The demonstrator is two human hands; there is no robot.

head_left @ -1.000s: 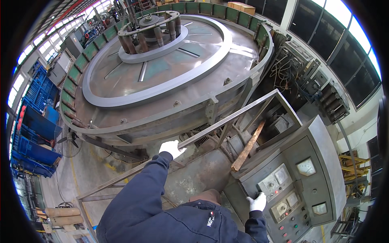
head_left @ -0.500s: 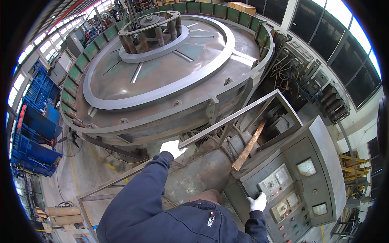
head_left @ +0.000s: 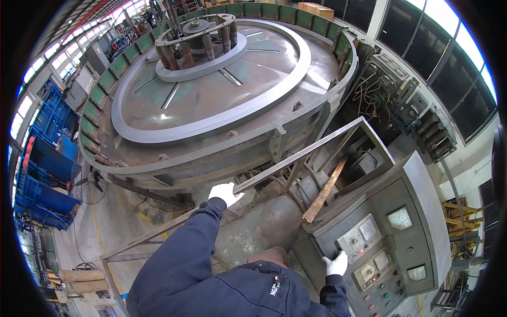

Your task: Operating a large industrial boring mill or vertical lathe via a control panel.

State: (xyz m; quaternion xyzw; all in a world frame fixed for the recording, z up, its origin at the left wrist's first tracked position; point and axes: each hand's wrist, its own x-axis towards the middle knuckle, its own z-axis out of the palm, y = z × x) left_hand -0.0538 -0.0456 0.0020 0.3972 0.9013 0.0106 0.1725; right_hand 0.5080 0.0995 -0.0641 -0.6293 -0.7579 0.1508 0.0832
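Note:
My left hand (head_left: 225,194), in a white glove, is closed around the top bar of a metal railing (head_left: 285,168). On the right, my gloved right hand (head_left: 336,263) is closed on the near left edge of a grey control console (head_left: 312,245), thumb and fingers bent over it. Beside that hand, the console carries dials, gauges, lit red lamps and red and green push buttons (head_left: 381,286). Beyond the railing lies a large round machine table (head_left: 253,79) with radial slots. A broad grey metal ring (head_left: 211,128) lies on it, around a smaller central ring with upright posts.
A green-lined rim wall (head_left: 251,9) surrounds the table. A long wooden piece (head_left: 325,193) leans by the console, inside the railing. Blue cabinets (head_left: 45,169) and a black fan (head_left: 91,182) stand on the left. Cables and machinery (head_left: 377,90) fill the right side near the windows.
The round table has turned with its rings: the slots on its near side have shifted left, and the large ring sits slightly differently. Both my hands have stayed in place.

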